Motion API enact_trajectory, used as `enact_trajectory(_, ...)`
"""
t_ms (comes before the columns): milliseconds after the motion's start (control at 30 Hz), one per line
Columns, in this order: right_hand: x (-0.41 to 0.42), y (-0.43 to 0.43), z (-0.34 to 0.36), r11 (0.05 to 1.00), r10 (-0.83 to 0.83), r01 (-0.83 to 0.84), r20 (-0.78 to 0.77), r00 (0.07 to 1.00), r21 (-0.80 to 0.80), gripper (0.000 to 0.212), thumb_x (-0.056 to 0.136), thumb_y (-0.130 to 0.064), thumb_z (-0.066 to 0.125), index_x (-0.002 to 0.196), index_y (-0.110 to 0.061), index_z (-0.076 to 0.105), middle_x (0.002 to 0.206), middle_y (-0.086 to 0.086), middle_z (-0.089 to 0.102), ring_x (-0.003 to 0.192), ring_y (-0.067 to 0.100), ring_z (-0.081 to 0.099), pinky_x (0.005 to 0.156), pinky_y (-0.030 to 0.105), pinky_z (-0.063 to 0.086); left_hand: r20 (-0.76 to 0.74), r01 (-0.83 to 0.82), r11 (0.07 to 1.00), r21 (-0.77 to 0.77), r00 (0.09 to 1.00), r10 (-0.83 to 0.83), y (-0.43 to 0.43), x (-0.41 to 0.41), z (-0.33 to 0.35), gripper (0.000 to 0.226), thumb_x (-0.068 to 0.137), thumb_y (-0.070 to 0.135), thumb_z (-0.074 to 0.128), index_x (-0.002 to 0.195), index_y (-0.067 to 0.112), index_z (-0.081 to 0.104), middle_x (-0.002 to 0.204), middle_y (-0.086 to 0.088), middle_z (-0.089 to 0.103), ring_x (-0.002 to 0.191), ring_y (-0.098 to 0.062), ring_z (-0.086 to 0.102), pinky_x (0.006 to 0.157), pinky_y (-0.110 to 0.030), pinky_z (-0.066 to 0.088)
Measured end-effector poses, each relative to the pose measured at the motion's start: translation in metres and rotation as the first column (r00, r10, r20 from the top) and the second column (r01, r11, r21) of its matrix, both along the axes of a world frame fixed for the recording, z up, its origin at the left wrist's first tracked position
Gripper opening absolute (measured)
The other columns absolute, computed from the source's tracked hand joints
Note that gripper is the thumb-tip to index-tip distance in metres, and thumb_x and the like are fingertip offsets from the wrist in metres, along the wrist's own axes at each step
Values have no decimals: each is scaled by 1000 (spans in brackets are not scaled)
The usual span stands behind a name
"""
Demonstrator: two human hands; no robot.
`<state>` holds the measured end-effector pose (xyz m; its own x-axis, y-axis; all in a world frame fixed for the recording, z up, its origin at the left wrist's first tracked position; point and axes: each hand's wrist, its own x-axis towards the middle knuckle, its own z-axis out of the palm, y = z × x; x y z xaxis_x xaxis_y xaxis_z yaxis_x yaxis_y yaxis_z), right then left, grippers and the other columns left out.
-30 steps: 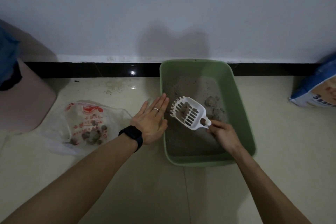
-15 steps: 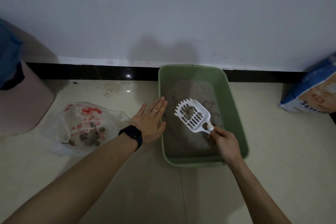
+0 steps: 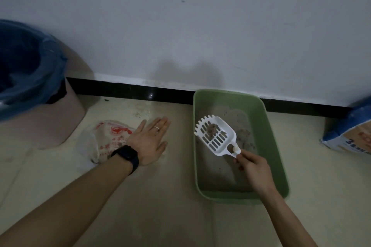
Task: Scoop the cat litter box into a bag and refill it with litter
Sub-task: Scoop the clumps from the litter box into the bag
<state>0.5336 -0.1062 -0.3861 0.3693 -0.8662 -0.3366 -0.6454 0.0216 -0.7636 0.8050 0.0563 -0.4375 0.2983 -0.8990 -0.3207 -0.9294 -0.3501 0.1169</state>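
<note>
One clump [image 3: 212,129] lay in the white scoop [image 3: 215,136], pinched by its handle in the right hand [image 3: 253,168] above the green litter box [image 3: 263,136]. Scooping seemed underway; next the load had to clear the box's left rim and cross open floor [image 3: 180,176] to the bag [image 3: 104,136], where the left hand [image 3: 149,142] lay flat, perhaps touching it.

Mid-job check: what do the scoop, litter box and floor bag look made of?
Scoop: white rigid plastic, probably; moulded slots, slight sheen. Litter box: green moulded plastic, it seems; smooth matte walls, rounded rim. Bag: thin translucent plastic film; it lies crumpled, red print showing.
</note>
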Motion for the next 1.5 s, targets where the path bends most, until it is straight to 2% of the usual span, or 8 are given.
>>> enact_trajectory(267,79,48,5,956,294,-294,-6,956,19,22,98,-26,54,100,-35,74,73,-12,69,65,7,56,63,29,42,55,-286,956,67,958,282,104,95,17,78,98,48,34,152,31,-20,162,1,-20,150,-21,-13,122,-46,0)
enact_trajectory(400,122,75,-2,882,467,-472,-127,875,-8,24,100,-31,48,114,-34,68,98,-13,71,94,11,66,80,33,50,-13,-333,932,143,941,338,138,114,7,79,93,52,44,153,45,-8,161,3,-23,150,-29,-7,121,-47,4)
enact_trajectory(667,179,127,-26,296,455,-874,-748,483,-384,32,78,-16,60,107,-30,67,93,-5,70,81,26,65,62,33,50,-97,-369,907,204,914,394,150,111,-10,71,86,55,55,149,50,22,163,5,-16,145,-27,19,116,-40,24)
enact_trajectory(833,186,128,-21,183,337,-846,-776,533,-501,42,52,-9,80,91,-21,74,73,-2,71,60,27,63,51,29,45,-112,-346,916,203,921,373,151,109,-7,63,89,49,52,148,39,34,164,3,-11,146,-24,19,118,-41,20)
enact_trajectory(1033,178,121,-12,294,384,-814,-718,580,-501,25,77,-20,71,101,-27,71,82,-3,70,66,25,63,53,32,51,-78,-340,915,215,928,363,151,117,-7,81,90,55,50,155,39,5,164,2,-12,150,-19,3,120,-43,7)
enact_trajectory(1233,136,87,21,760,312,-489,-421,852,-427,25,98,-36,51,116,-30,68,98,1,74,85,25,68,69,31,51,-87,-296,938,178,945,315,126,112,1,75,94,63,36,156,36,4,164,1,-13,151,-20,-1,121,-43,2)
enact_trajectory(1333,82,61,25,916,145,-234,-277,950,-325,18,96,-37,51,97,-33,69,92,-6,74,78,18,68,73,33,52,-98,-235,963,128,964,248,93,98,3,73,96,56,37,156,37,-1,164,1,-12,151,-20,-2,121,-45,4)
enact_trajectory(1500,-20,30,25,977,-47,-45,-415,908,-208,23,91,-41,57,113,-34,59,88,-11,74,83,20,68,77,34,50,-133,-96,995,8,987,96,25,45,3,72,98,55,32,155,35,-5,164,2,-10,151,-18,-3,121,-45,5)
